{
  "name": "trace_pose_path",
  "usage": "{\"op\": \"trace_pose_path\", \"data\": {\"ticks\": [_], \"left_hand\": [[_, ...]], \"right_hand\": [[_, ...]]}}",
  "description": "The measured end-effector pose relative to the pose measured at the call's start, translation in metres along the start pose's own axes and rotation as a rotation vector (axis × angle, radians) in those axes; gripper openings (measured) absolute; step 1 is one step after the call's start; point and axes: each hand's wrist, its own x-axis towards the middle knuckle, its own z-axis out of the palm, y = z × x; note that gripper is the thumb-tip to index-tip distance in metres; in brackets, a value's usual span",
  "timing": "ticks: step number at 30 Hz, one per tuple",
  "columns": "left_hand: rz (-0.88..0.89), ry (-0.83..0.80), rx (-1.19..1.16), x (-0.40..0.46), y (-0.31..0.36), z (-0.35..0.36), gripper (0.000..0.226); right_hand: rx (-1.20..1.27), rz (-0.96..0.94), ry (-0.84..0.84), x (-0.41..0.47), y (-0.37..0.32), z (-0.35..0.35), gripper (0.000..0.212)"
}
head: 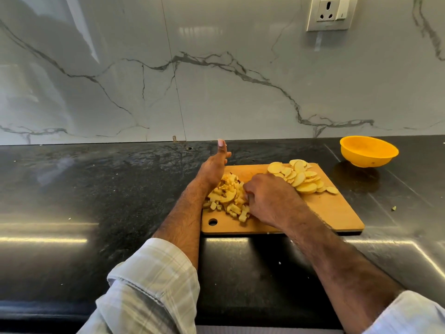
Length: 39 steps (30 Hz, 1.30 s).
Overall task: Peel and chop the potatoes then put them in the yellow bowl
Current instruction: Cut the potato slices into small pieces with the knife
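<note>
your left hand (215, 168) stands on its edge at the far-left side of the chopped pile, fingers straight and thumb up, acting as a wall against the pieces. your right hand (269, 198) is curled over the near-right side of the same pile; something grey shows under the knuckles, perhaps a knife handle, but you can't tell from here whether it grips a tool or only cups the pieces.

under both hands lies the black counter (96, 189), and on it the wooden cutting board (337, 213), reaching from your left wrist out past your right hand. beyond your right hand, far right and well apart from the board, sits the yellow bowl (368, 151); no potato shows in the part you can see.

just past your right knuckles a heap of potato slices (301, 177) waits uncut. between your hands sits the diced potato (228, 198), with a few cubes strayed toward the board's near-left corner hole.

it looks like you are gathering the dice into one mound. keep the left palm flat and low on the board so nothing slips beneath it, sweep the right hand toward it in one push, and collect the strays by the hole. bring the bowl next to the board before lifting, as carrying loose cubes across that gap may drop some.
</note>
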Motion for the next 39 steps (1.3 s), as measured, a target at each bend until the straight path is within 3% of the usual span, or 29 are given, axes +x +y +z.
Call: {"op": "trace_pose_path", "data": {"ticks": [5, 11, 14, 16, 21, 24, 28, 39], "left_hand": [[0.061, -0.007, -0.017, -0.004, 0.002, 0.002, 0.131], [0.187, -0.135, 0.046, -0.014, 0.006, 0.008, 0.126], [0.22, -0.066, 0.085, -0.014, 0.003, 0.005, 0.125], [0.255, 0.019, 0.124, -0.01, 0.001, 0.003, 0.119], [0.36, 0.158, 0.388, -0.002, 0.002, 0.006, 0.07], [0.39, 0.081, 0.637, -0.003, 0.02, 0.025, 0.041], [0.294, -0.061, 0.776, 0.002, 0.051, 0.058, 0.029], [-0.014, -0.061, 0.729, 0.047, 0.069, 0.105, 0.021]], "right_hand": [[0.052, 0.104, 0.148, -0.018, 0.02, -0.003, 0.025], [0.043, 0.109, 0.137, -0.035, 0.021, -0.004, 0.024], [0.026, 0.128, 0.141, -0.041, 0.024, -0.006, 0.027], [0.059, 0.138, 0.246, -0.047, 0.028, -0.007, 0.024], [0.285, 0.208, 0.43, -0.066, 0.044, -0.004, 0.022], [0.333, 0.301, 0.506, -0.074, 0.055, 0.005, 0.027], [0.292, 0.4, 0.538, -0.074, 0.059, 0.007, 0.027], [0.267, 0.442, 0.503, -0.075, 0.072, 0.007, 0.033]]}}
